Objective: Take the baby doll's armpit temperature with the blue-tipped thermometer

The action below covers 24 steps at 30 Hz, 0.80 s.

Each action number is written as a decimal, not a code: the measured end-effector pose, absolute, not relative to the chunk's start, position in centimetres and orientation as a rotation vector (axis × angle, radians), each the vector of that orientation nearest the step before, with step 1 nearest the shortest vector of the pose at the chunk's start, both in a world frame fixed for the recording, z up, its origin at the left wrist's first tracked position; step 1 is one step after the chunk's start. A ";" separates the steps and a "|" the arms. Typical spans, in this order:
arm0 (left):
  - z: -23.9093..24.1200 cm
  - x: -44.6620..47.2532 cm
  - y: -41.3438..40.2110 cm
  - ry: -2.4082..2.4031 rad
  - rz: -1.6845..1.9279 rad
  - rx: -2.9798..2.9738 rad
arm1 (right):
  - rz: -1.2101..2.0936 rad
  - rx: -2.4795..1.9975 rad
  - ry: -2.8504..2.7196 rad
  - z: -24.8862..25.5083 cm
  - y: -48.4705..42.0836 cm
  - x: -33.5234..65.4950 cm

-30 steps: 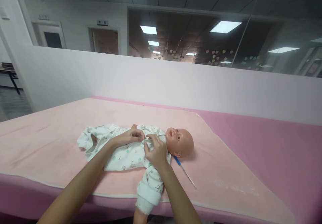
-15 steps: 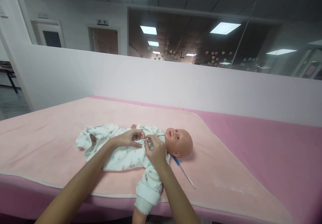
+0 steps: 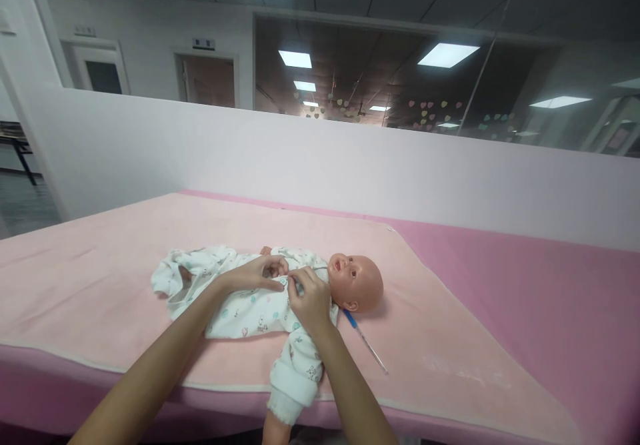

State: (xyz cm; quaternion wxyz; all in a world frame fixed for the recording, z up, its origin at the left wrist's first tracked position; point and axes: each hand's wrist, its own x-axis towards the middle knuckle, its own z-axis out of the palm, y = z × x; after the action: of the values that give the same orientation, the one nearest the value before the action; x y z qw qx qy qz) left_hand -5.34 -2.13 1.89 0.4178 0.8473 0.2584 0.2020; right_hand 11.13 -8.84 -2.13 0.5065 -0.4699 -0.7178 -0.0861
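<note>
A baby doll (image 3: 356, 283) lies on its back on a pink blanket (image 3: 100, 265), head to the right. It wears a white printed romper (image 3: 245, 305). My left hand (image 3: 255, 274) and my right hand (image 3: 311, 301) meet over the doll's chest, both pinching the romper's front edge at a small snap near the collar. One sleeved doll arm (image 3: 295, 378) hangs over the near edge of the table. A thin blue-tipped thermometer (image 3: 365, 341) lies on the blanket just below the doll's head.
The blanket covers a darker pink padded table (image 3: 525, 285). A white partition wall (image 3: 350, 165) stands behind it, with dark glass above. A doorway (image 3: 207, 81) shows at the back left.
My two hands have closed in slightly over the chest, the fingertips now pinched together at the snap. The doll has not moved.
</note>
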 end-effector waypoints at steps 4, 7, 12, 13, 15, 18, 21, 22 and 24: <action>1.7 -5.4 -2.0 0.633 0.507 2.092 | -0.194 -1.127 -1.737 -2.0 -9.0 11.2; 1.6 -5.4 -1.9 0.603 0.515 2.066 | -0.185 -1.123 -1.768 -1.9 -9.3 11.2; 1.6 -5.4 -1.9 0.589 0.510 2.059 | -0.180 -1.131 -1.786 -1.9 -9.4 11.2; 1.7 -5.4 -1.9 0.590 0.514 2.056 | -0.182 -1.132 -1.784 -1.9 -9.3 11.2; 1.8 -5.4 -2.0 0.594 0.524 2.051 | -0.191 -1.129 -1.778 -2.0 -9.2 11.2; 1.9 -5.3 -2.0 0.610 0.545 2.065 | -0.213 -1.125 -1.770 -2.1 -9.1 11.2; 1.9 -5.3 -2.0 0.634 0.560 2.092 | -0.221 -1.125 -1.765 -2.1 -9.0 11.2; 1.9 -5.4 -2.0 0.640 0.560 2.096 | -0.219 -1.125 -1.762 -2.1 -9.0 11.2; 1.9 -5.4 -1.9 0.643 0.560 2.099 | -0.217 -1.124 -1.756 -2.2 -8.9 11.2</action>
State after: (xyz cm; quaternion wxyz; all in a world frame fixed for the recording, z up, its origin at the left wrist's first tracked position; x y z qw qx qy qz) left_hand -5.43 -1.90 1.86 0.4239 0.8391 0.2571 0.2239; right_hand 11.20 -8.93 -2.19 0.4993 -0.4645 -0.7259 -0.0898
